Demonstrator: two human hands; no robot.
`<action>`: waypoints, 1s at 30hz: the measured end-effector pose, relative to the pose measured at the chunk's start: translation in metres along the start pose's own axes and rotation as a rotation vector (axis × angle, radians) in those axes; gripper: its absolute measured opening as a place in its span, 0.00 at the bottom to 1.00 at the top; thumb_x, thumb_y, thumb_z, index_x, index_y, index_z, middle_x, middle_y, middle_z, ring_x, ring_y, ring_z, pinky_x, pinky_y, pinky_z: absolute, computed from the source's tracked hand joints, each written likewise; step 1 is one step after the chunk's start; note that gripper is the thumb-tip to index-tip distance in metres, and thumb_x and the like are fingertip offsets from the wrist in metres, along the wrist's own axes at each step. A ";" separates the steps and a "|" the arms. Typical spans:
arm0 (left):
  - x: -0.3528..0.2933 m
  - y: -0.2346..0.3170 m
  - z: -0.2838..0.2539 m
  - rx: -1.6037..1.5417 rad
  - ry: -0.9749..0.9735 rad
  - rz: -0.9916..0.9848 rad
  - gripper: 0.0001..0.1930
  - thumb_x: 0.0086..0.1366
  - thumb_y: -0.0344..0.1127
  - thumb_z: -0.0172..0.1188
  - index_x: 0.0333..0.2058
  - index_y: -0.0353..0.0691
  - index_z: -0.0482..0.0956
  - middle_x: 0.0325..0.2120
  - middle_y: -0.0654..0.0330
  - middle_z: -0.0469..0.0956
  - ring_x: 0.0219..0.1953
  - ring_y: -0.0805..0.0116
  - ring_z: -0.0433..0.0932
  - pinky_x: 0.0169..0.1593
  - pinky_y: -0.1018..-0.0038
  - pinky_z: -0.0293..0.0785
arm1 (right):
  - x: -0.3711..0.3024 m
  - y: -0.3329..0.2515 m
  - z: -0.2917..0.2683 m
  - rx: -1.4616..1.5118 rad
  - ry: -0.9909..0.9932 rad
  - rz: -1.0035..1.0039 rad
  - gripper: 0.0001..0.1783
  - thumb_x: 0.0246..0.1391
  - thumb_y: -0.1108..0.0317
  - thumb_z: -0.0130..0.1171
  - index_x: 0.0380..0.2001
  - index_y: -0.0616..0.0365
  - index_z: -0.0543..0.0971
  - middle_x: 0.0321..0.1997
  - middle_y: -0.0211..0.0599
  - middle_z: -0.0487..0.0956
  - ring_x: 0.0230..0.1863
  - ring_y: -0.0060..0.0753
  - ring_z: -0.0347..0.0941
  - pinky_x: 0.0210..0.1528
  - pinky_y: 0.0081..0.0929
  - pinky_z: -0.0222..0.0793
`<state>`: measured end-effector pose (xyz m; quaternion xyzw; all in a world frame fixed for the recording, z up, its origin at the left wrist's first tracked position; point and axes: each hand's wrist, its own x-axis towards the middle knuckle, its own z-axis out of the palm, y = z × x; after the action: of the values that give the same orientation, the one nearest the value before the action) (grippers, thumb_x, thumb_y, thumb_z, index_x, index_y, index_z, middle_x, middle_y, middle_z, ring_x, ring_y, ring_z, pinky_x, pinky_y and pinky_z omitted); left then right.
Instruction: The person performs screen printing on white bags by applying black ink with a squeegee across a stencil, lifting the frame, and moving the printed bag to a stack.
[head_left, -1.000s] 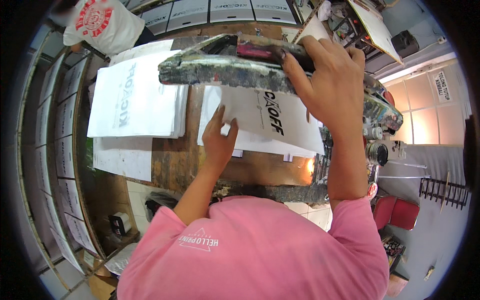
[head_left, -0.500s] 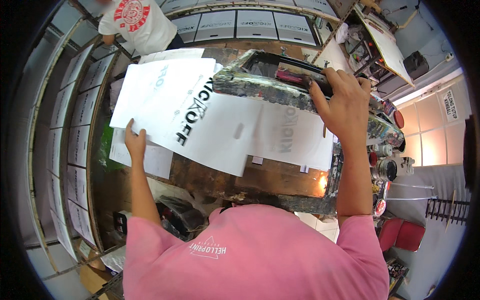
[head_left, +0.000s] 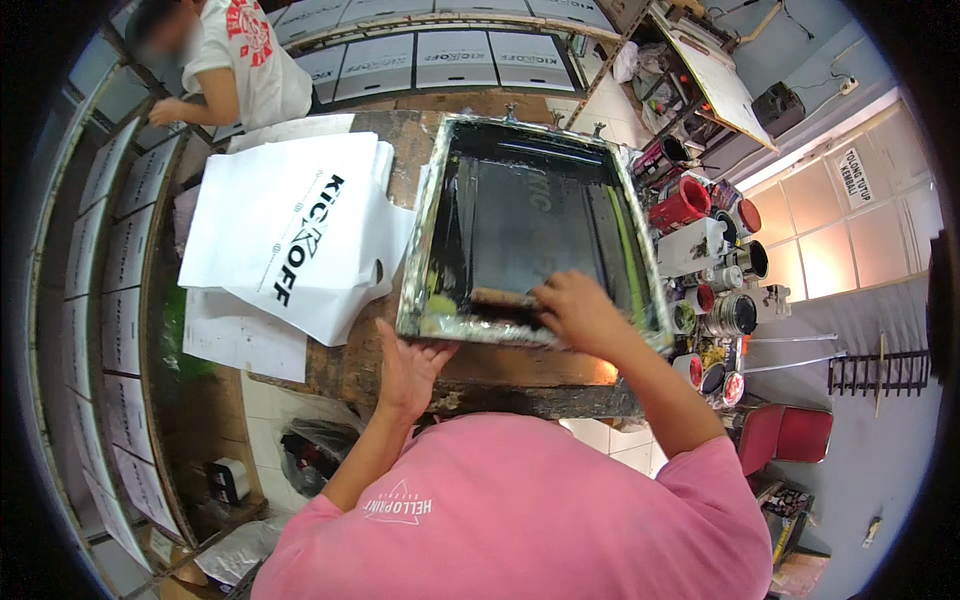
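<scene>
A screen-printing frame (head_left: 655,290) with dark mesh lies flat on the worktable (head_left: 500,378). Inside it, near its front edge, my right hand (head_left: 582,315) grips a squeegee (head_left: 503,298) with a wooden handle. My left hand (head_left: 408,375) is at the frame's front left corner, thumb and fingers apart, the fingertips touching or just under the rim. Left of the frame rests a pile of flat white bags (head_left: 250,215) with black print; the top one has an oblong handle slot. What lies beneath the mesh is hidden.
Paint tubs and a red container (head_left: 680,205) crowd the right side. Racks (head_left: 130,340) of printed white pieces stand at left, with another rack (head_left: 455,60) behind. A person in a white shirt (head_left: 250,70) stands at the far left. A red chair (head_left: 785,437) is at right.
The tilted frame has come down flat. My right hand has moved from its raised edge to the squeegee. My left hand has let go of the white bag, now on the pile.
</scene>
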<state>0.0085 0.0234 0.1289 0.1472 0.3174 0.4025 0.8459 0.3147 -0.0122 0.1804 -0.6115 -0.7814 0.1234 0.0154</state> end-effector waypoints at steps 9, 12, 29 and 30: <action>0.021 -0.035 -0.069 0.398 0.445 -0.275 0.56 0.67 0.81 0.41 0.71 0.30 0.54 0.55 0.34 0.74 0.54 0.43 0.80 0.59 0.54 0.79 | 0.168 0.159 0.069 0.014 0.264 0.110 0.24 0.59 0.65 0.62 0.59 0.45 0.75 0.49 0.42 0.79 0.52 0.53 0.76 0.53 0.48 0.77; 0.023 -0.038 -0.071 0.456 0.526 -0.271 0.52 0.69 0.78 0.42 0.67 0.29 0.60 0.50 0.38 0.79 0.47 0.47 0.84 0.54 0.56 0.82 | 0.223 0.209 0.086 -0.012 0.324 0.050 0.20 0.61 0.61 0.61 0.57 0.42 0.77 0.48 0.41 0.79 0.51 0.51 0.77 0.50 0.49 0.78; 0.025 -0.061 -0.094 0.302 0.357 -0.156 0.47 0.69 0.75 0.47 0.65 0.33 0.62 0.50 0.43 0.77 0.51 0.52 0.81 0.55 0.57 0.82 | -0.020 -0.019 0.130 0.062 0.230 0.098 0.26 0.52 0.53 0.70 0.52 0.48 0.78 0.42 0.37 0.76 0.46 0.44 0.75 0.42 0.41 0.79; 0.027 -0.062 -0.099 0.282 0.321 -0.172 0.50 0.68 0.77 0.47 0.67 0.32 0.60 0.52 0.42 0.76 0.53 0.50 0.80 0.57 0.57 0.81 | -0.018 -0.017 0.133 0.068 0.234 0.113 0.26 0.52 0.53 0.69 0.53 0.48 0.78 0.42 0.37 0.76 0.47 0.44 0.75 0.42 0.41 0.79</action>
<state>-0.0066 0.0045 0.0113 0.1707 0.5126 0.2988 0.7867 0.2795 -0.0562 0.0576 -0.6639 -0.7339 0.0784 0.1204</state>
